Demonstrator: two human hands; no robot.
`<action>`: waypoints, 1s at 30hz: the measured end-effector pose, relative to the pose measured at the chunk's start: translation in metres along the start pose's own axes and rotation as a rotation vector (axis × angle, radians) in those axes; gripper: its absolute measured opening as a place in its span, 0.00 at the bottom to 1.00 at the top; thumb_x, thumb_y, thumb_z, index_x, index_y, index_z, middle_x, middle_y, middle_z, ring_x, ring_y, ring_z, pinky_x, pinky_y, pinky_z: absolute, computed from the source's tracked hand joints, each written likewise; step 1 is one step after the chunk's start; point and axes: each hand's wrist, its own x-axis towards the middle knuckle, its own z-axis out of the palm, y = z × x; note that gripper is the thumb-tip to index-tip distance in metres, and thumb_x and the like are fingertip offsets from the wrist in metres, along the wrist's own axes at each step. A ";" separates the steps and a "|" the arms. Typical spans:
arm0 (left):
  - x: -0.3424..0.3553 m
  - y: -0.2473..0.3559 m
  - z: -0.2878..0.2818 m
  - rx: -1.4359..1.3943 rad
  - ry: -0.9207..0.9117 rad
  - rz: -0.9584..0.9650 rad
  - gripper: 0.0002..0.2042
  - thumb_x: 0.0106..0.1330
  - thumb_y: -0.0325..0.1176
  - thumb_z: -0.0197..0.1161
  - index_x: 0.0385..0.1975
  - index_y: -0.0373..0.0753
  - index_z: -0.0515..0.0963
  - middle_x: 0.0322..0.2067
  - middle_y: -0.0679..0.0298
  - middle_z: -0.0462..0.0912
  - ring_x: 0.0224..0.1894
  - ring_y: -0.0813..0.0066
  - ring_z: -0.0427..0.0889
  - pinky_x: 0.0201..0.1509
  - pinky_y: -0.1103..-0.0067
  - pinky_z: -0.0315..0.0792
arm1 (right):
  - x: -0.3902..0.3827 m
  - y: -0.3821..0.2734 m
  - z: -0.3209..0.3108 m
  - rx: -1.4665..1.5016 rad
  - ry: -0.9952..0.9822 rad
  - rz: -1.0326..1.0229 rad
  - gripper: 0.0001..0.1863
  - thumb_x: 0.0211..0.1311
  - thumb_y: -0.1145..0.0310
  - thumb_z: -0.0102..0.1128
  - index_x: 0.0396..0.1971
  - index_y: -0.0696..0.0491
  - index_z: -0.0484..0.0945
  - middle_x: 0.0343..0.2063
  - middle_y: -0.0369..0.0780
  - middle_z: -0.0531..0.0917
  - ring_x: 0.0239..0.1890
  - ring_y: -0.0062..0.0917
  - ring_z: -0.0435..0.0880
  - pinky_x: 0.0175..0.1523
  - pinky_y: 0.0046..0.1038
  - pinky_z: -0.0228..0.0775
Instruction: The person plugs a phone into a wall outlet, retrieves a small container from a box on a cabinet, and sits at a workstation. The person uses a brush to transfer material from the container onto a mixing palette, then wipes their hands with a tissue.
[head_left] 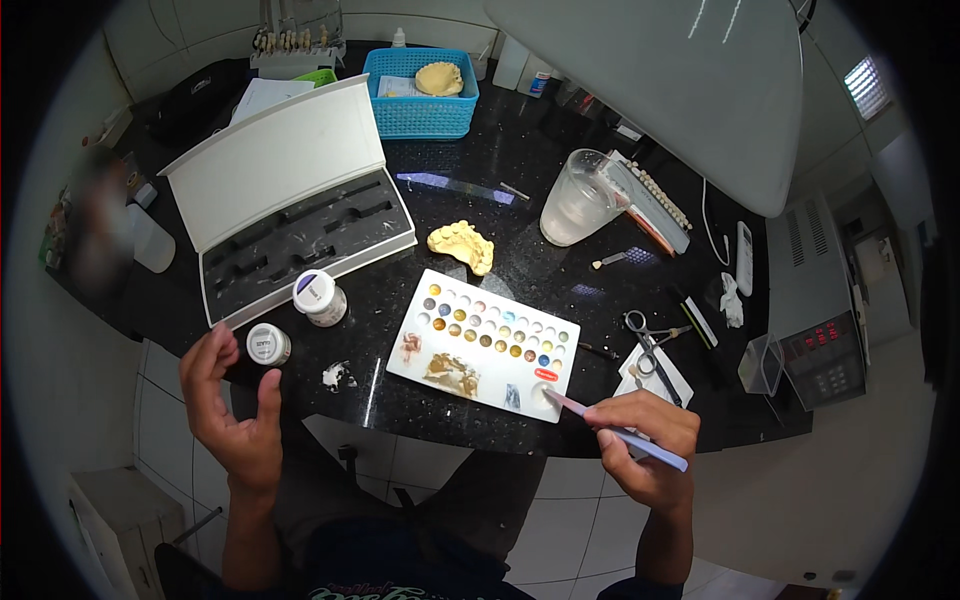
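My right hand (645,450) grips a slim brush (640,443) with a lavender handle. Its tip meets a whitish smear at the lower right of the white palette (480,370). Rows of small wells with coloured paints fill the palette's upper part, and brown, reddish and grey smears mark its lower part. My left hand (235,410) is empty, thumb and curved fingers apart, beside a small white-lidded jar (268,345). Just behind that jar stands another jar (320,298) with a purple mark on its lid. A yellowish dental cast (462,247) lies behind the palette.
An open white case (300,240) with dark foam lies at left. Behind are a blue basket (420,120) holding a cast and a cup of cloudy liquid (575,200). At right, scissor-like forceps (650,350) rest on white paper near a furnace-like device (820,310). White powder (337,376) dots the dark counter.
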 end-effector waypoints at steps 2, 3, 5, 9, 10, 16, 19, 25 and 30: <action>-0.007 0.007 -0.006 0.137 0.109 0.124 0.23 0.61 0.28 0.62 0.56 0.31 0.70 0.41 0.59 0.69 0.37 0.71 0.69 0.42 0.73 0.68 | -0.001 -0.003 -0.003 -0.003 -0.035 -0.001 0.09 0.45 0.77 0.63 0.30 0.58 0.84 0.27 0.43 0.86 0.25 0.25 0.86 0.30 0.22 0.77; -0.016 0.016 -0.008 0.139 0.109 0.122 0.23 0.61 0.28 0.62 0.56 0.31 0.70 0.41 0.59 0.69 0.37 0.71 0.69 0.42 0.73 0.68 | -0.002 -0.004 -0.002 -0.002 -0.037 -0.001 0.09 0.45 0.77 0.63 0.30 0.58 0.84 0.27 0.43 0.86 0.25 0.25 0.86 0.30 0.22 0.77; -0.031 0.040 -0.005 -0.088 0.009 0.159 0.18 0.63 0.30 0.59 0.52 0.33 0.74 0.39 0.60 0.71 0.38 0.71 0.67 0.41 0.75 0.64 | -0.002 -0.003 -0.001 -0.010 0.015 -0.007 0.10 0.45 0.77 0.63 0.31 0.58 0.84 0.28 0.44 0.86 0.26 0.25 0.86 0.30 0.22 0.77; -0.040 0.080 0.013 -0.145 -0.355 0.312 0.13 0.58 0.33 0.62 0.43 0.40 0.82 0.32 0.65 0.72 0.34 0.69 0.68 0.40 0.72 0.62 | -0.002 -0.004 -0.004 -0.001 -0.057 0.002 0.11 0.45 0.77 0.62 0.32 0.59 0.85 0.27 0.44 0.86 0.27 0.26 0.87 0.32 0.22 0.78; -0.043 0.087 0.020 -0.152 -0.357 0.312 0.13 0.58 0.33 0.62 0.43 0.40 0.82 0.32 0.65 0.72 0.34 0.69 0.68 0.40 0.72 0.62 | -0.004 -0.003 -0.004 -0.005 -0.056 0.006 0.11 0.45 0.77 0.62 0.32 0.59 0.85 0.27 0.44 0.86 0.27 0.26 0.87 0.32 0.22 0.78; -0.050 0.108 0.039 -0.121 -0.544 0.325 0.20 0.55 0.36 0.67 0.51 0.45 0.82 0.36 0.72 0.75 0.40 0.74 0.70 0.48 0.69 0.59 | -0.009 0.001 -0.002 0.078 0.045 0.026 0.11 0.44 0.78 0.62 0.31 0.59 0.85 0.26 0.44 0.86 0.25 0.25 0.86 0.31 0.22 0.78; -0.048 0.109 0.045 -0.140 -0.528 0.373 0.20 0.54 0.34 0.67 0.49 0.43 0.82 0.36 0.69 0.75 0.38 0.71 0.69 0.47 0.68 0.61 | -0.009 0.001 -0.002 0.050 0.012 0.055 0.10 0.44 0.78 0.62 0.31 0.59 0.85 0.26 0.43 0.86 0.24 0.24 0.86 0.30 0.21 0.77; -0.053 0.120 0.052 -0.206 -0.590 0.334 0.21 0.55 0.35 0.68 0.51 0.42 0.81 0.42 0.69 0.77 0.46 0.73 0.74 0.59 0.66 0.62 | -0.006 0.002 -0.005 0.080 0.001 0.078 0.11 0.45 0.78 0.62 0.32 0.59 0.85 0.25 0.43 0.86 0.24 0.24 0.85 0.29 0.21 0.76; -0.058 0.120 0.056 -0.233 -0.626 0.325 0.21 0.56 0.34 0.67 0.52 0.41 0.80 0.47 0.67 0.78 0.50 0.73 0.75 0.63 0.66 0.60 | -0.005 0.002 -0.005 0.059 -0.008 0.013 0.10 0.45 0.79 0.62 0.31 0.59 0.85 0.27 0.44 0.86 0.26 0.26 0.86 0.31 0.22 0.77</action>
